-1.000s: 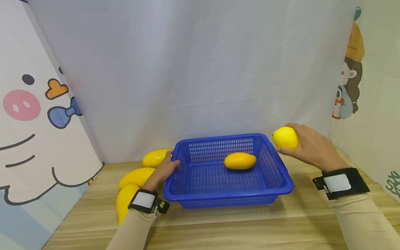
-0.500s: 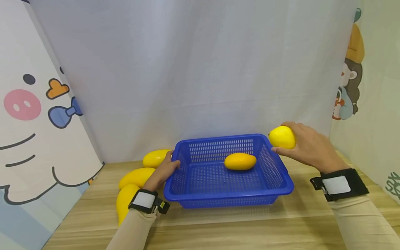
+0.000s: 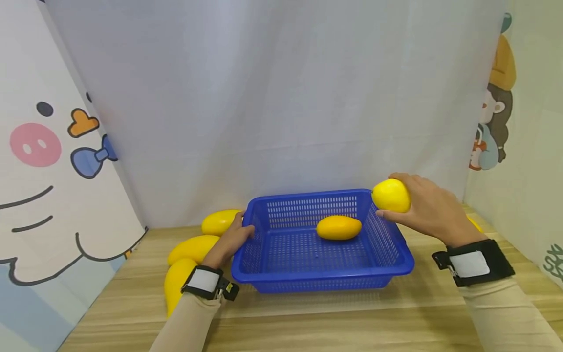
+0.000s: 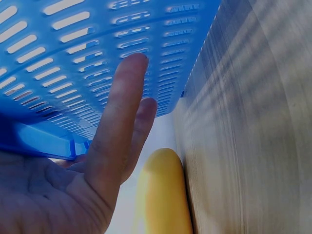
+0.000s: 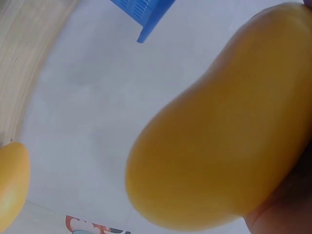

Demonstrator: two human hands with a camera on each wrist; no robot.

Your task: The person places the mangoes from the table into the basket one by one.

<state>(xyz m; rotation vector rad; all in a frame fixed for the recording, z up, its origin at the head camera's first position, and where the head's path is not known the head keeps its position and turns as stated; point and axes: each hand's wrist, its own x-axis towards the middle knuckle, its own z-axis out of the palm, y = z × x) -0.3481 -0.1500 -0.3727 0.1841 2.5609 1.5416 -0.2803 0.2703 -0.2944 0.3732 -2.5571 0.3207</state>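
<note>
A blue plastic basket (image 3: 323, 276) with slotted walls stands on the table, one yellow mango (image 3: 338, 228) lying inside toward its right. My left hand (image 3: 231, 240) grips the basket's left rim, thumb over the edge; in the left wrist view its fingers (image 4: 114, 126) lie along the outer wall. Above the basket's right rim, my right hand (image 3: 428, 208) holds another mango (image 3: 391, 195) between thumb and fingers. That held mango (image 5: 219, 126) fills much of the right wrist view, hiding most of the hand.
Three mangoes lie left of the basket: a back one (image 3: 219, 222), a middle one (image 3: 192, 250) and a front one (image 3: 178, 281) partly behind the left arm. Another mango (image 3: 475, 224) peeks out behind the right wrist. A pale curtain (image 3: 281, 98) hangs behind the wooden table (image 3: 325, 322).
My right hand has moved left with its mango, from beside the basket to over its right rim. A mango behind the right wrist has come into sight. The left hand stays put.
</note>
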